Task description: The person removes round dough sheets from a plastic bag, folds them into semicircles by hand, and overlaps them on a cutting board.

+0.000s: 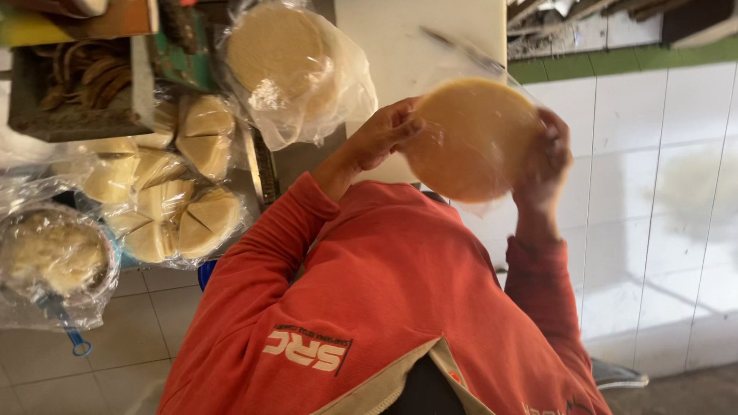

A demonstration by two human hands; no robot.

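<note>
Both hands (384, 138) (546, 157) at tortilla (473, 138) edges

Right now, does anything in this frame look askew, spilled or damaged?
Nothing looks spilled or broken. The left hand and right hand hold a round flat dough disc by its edges; it is motion-blurred. The bagged stack of discs and bagged wedges look intact.

Right hand (544, 157) blurred behind flatbread (470, 138)
</note>
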